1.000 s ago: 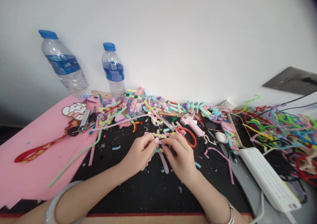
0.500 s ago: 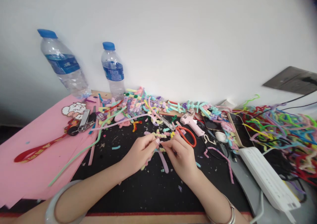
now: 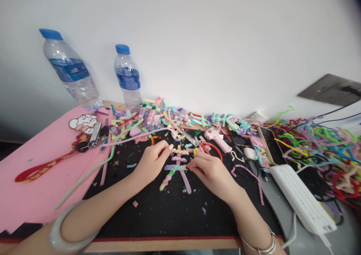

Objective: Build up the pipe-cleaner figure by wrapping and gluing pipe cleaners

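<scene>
A figure of twisted pipe cleaners lies on the black mat, with several short pastel crossbars along a pink and green stem. One leg is a curled multicoloured strip, the other a smooth lilac strip. My right hand is closed, its fingertips pinching the right end of the lowest, blue-lilac crossbar. To the left of the figure, my left hand is closed with thumb and forefinger pressed together, apart from the crossbars; anything between those fingertips is hidden.
Orange-handled scissors and a pink glue gun lie beyond my right hand. Pipe-cleaner pieces line the wall below two water bottles. A white power strip is at right, pink paper at left.
My hands have moved apart, the left one up and left away from the figure. The crossbars and stem between them now show. The figure stays on the mat.
</scene>
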`<state>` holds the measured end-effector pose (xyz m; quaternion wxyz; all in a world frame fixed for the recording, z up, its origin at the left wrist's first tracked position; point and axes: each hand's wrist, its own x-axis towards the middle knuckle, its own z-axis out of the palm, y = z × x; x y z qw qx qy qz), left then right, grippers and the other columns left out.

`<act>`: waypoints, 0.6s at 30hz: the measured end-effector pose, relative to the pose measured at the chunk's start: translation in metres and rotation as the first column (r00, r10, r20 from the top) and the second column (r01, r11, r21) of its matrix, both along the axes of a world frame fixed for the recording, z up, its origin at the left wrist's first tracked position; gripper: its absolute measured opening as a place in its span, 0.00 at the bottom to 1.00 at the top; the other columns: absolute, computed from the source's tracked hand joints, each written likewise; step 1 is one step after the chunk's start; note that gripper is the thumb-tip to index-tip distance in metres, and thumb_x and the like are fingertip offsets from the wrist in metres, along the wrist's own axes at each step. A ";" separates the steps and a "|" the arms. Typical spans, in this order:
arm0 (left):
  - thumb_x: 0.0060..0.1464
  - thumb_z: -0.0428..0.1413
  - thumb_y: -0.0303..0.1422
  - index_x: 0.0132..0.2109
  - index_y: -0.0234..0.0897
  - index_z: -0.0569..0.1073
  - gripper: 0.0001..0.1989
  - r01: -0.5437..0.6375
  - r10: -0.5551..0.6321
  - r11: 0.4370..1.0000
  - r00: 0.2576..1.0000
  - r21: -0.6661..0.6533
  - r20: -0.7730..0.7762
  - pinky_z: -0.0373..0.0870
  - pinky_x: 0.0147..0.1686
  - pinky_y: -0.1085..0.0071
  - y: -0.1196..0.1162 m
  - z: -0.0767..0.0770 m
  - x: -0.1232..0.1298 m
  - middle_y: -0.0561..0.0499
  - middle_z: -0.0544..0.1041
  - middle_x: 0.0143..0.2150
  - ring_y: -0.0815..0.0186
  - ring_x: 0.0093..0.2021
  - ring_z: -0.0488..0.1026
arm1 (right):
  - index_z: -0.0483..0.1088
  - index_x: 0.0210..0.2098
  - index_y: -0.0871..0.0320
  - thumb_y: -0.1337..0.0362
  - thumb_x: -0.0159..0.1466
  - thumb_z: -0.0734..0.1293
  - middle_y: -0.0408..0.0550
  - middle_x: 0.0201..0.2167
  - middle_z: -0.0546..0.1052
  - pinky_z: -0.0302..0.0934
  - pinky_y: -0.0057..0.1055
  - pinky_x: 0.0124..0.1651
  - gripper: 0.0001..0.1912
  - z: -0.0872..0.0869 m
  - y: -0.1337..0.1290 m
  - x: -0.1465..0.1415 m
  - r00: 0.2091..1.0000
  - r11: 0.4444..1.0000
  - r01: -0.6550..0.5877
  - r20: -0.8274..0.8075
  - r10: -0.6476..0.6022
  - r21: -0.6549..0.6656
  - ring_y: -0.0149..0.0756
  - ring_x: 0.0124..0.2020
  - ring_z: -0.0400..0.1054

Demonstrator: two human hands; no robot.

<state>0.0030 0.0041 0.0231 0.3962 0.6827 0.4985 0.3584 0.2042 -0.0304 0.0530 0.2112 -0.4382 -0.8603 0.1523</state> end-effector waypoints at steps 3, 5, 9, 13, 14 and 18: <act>0.60 0.46 0.36 0.24 0.37 0.56 0.17 0.029 -0.028 0.999 0.999 0.019 -0.039 0.51 0.25 0.74 0.002 -0.003 0.000 0.58 0.57 0.19 0.71 0.22 0.56 | 0.69 0.30 0.59 0.70 0.67 0.58 0.45 0.27 0.69 0.58 0.26 0.31 0.12 0.001 0.000 -0.001 0.994 0.999 -0.026 0.104 0.030 -0.040 0.31 0.28 0.65; 0.60 0.46 0.35 0.24 0.37 0.56 0.16 0.053 -0.052 0.998 0.997 0.018 -0.063 0.51 0.25 0.74 0.002 -0.004 0.000 0.59 0.56 0.20 0.71 0.22 0.56 | 0.69 0.30 0.59 0.71 0.67 0.59 0.45 0.28 0.69 0.58 0.26 0.31 0.11 -0.001 0.000 -0.001 0.989 0.998 -0.024 0.145 0.033 -0.059 0.31 0.28 0.65; 0.60 0.46 0.33 0.25 0.37 0.57 0.15 0.111 -0.111 0.994 0.988 -0.001 -0.110 0.51 0.25 0.74 0.002 -0.006 0.001 0.59 0.57 0.20 0.71 0.22 0.57 | 0.70 0.31 0.59 0.72 0.66 0.60 0.45 0.29 0.71 0.59 0.26 0.32 0.10 -0.004 0.001 -0.002 0.984 0.997 -0.020 0.172 0.033 -0.081 0.31 0.29 0.66; 0.60 0.45 0.34 0.25 0.37 0.57 0.15 0.133 -0.131 0.991 0.983 0.010 -0.132 0.51 0.25 0.75 0.002 -0.009 0.001 0.59 0.58 0.20 0.71 0.22 0.57 | 0.70 0.32 0.59 0.70 0.67 0.60 0.45 0.30 0.71 0.60 0.26 0.34 0.10 -0.006 0.001 -0.003 0.986 0.995 -0.026 0.164 0.041 -0.097 0.31 0.31 0.68; 0.60 0.45 0.34 0.25 0.37 0.57 0.15 0.137 -0.134 0.991 0.982 0.009 -0.134 0.51 0.25 0.75 0.002 -0.010 0.001 0.59 0.58 0.19 0.71 0.22 0.57 | 0.70 0.33 0.60 0.70 0.67 0.59 0.46 0.30 0.71 0.61 0.26 0.34 0.10 -0.006 0.001 -0.003 0.985 0.994 -0.028 0.166 0.045 -0.102 0.31 0.31 0.68; 0.60 0.46 0.33 0.24 0.37 0.56 0.16 0.146 -0.144 0.989 0.979 0.006 -0.146 0.52 0.24 0.75 0.001 -0.012 0.002 0.60 0.57 0.19 0.72 0.21 0.56 | 0.71 0.35 0.60 0.70 0.68 0.59 0.46 0.32 0.72 0.61 0.25 0.36 0.10 -0.007 0.001 -0.004 0.980 0.992 -0.020 0.195 0.044 -0.125 0.31 0.33 0.69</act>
